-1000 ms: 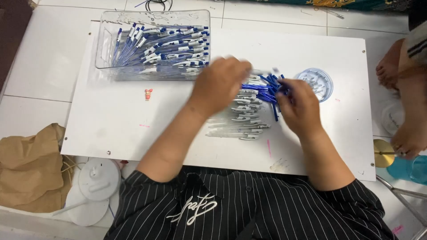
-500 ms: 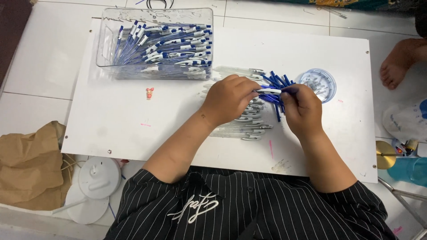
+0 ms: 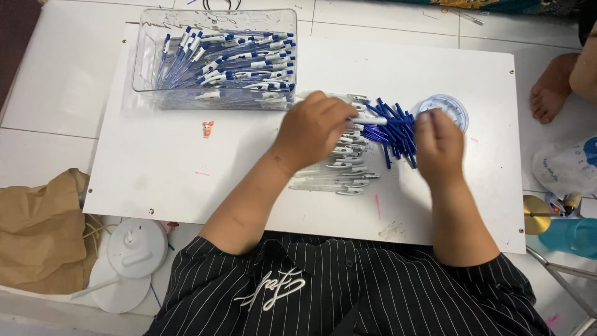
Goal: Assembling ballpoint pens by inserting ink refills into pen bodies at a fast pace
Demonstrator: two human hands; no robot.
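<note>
— Now the left hand [image 3: 314,127] has slid left, pinching a clear pen tube [image 3: 368,121] above the pile of blue sticks [image 3: 395,130].
— And the right hand [image 3: 438,144]?
— Blurry, can't tell. It could knock sticks off the white board [image 3: 155,162].

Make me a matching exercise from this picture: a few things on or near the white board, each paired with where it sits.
Things:
1. clear plastic box of blue-and-white pens
2. loose pile of blue pen parts
3. crumpled brown paper bag
4. small round clear lid

Places:
A. on the floor, left of the board
B. far left of the board
C. between the two hands
D. beyond the right hand

Pairs: 1-B, 2-C, 3-A, 4-D
</note>
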